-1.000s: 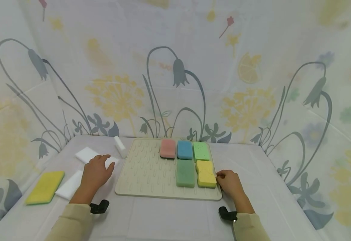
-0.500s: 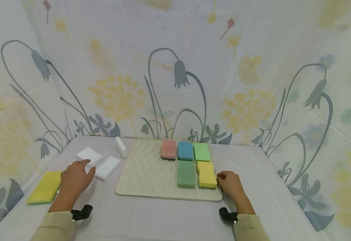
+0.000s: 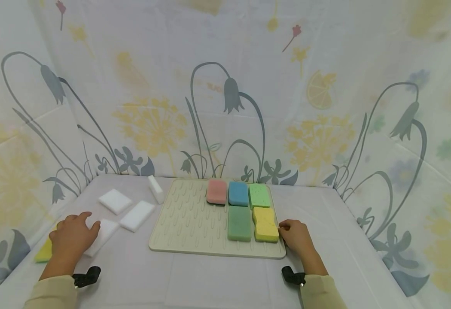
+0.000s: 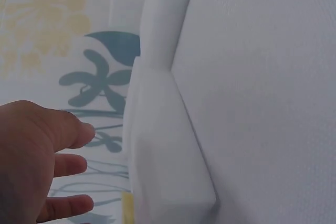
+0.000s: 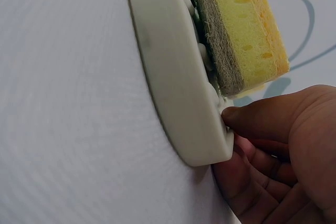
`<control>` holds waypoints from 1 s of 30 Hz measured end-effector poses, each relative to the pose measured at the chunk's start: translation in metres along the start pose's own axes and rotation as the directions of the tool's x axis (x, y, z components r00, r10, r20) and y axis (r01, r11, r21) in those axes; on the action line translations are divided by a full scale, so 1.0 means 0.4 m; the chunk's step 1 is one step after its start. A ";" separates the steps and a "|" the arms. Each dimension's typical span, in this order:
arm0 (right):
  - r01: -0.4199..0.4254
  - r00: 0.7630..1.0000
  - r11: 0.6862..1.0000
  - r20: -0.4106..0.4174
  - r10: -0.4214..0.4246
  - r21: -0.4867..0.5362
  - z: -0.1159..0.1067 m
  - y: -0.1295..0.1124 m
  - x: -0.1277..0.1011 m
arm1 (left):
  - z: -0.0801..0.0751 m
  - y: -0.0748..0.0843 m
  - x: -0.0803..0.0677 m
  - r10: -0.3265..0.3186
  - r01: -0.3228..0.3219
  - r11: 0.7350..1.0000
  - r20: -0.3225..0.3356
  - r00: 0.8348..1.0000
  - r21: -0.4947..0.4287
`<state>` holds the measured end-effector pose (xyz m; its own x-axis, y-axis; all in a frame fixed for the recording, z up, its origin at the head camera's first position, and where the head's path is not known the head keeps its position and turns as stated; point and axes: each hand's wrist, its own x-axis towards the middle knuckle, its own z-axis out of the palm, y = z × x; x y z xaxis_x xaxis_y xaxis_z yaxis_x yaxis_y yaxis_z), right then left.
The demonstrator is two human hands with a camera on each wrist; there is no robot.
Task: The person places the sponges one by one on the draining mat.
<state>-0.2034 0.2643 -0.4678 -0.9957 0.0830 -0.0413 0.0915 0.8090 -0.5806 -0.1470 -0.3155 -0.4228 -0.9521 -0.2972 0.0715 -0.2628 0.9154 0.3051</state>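
My left hand (image 3: pixel 71 240) hovers at the left of the table with fingers spread and nothing in its grasp. Beneath and beside it lie a yellow sponge with a green underside (image 3: pixel 44 252), mostly covered by the hand, and a white sponge block (image 3: pixel 105 231). In the left wrist view its fingers are apart from the white block (image 4: pixel 168 150). At the right edge of the cream ridged mat (image 3: pixel 190 231), my right hand (image 3: pixel 298 238) pinches the rim, thumb on top and fingers curled below. Just above the thumb is a yellow wavy sponge (image 5: pixel 247 30) with a grey scouring layer.
On the mat's right side sit pink (image 3: pixel 216 191), blue (image 3: pixel 238 193), light green (image 3: pixel 259 195) and dark green (image 3: pixel 239 223) sponges. White blocks (image 3: pixel 115 201) lie left of the mat; one narrow block (image 3: pixel 156 189) is by its back left corner. Patterned cloth (image 3: pixel 225 141) rises behind.
My left hand has moved left and toward me, away from the white blocks and over the yellow sponge, uncovering the white blocks. My right hand stays at the mat's edge.
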 end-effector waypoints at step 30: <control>-0.007 1.000 1.000 0.001 0.007 0.010 0.005 0.006 0.009 | -0.006 -0.127 0.023 -0.185 0.181 0.983 0.194 0.963 0.040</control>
<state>-0.2066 0.2654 -0.4709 -0.9950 0.0883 -0.0459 0.0983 0.8028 -0.5880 -0.1420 -0.3654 -0.4356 -0.8989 -0.4028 -0.1722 -0.4365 0.8569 0.2743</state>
